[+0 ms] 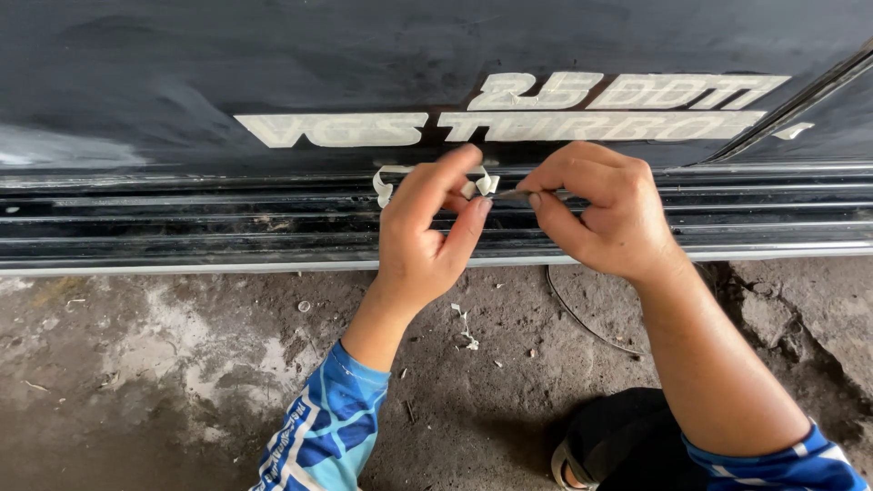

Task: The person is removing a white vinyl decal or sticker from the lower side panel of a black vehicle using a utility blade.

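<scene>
Blue patterned sleeves (327, 427), white-striped cuffs.

The floor (182, 382) is rough grey concrete, stained and patchy, with paler worn areas down and to the left of the fingers (455, 186). Straight below the fingers, small curled white scraps (466, 329) lie scattered on it, with a few tinier white flecks (498, 364) a little lower. Below and to the right of the fingers, a thin dark wire (582, 323) curves across the floor. Further right the concrete is cracked and broken. A small pale pebble (304, 306) lies lower left of the fingers.
</scene>
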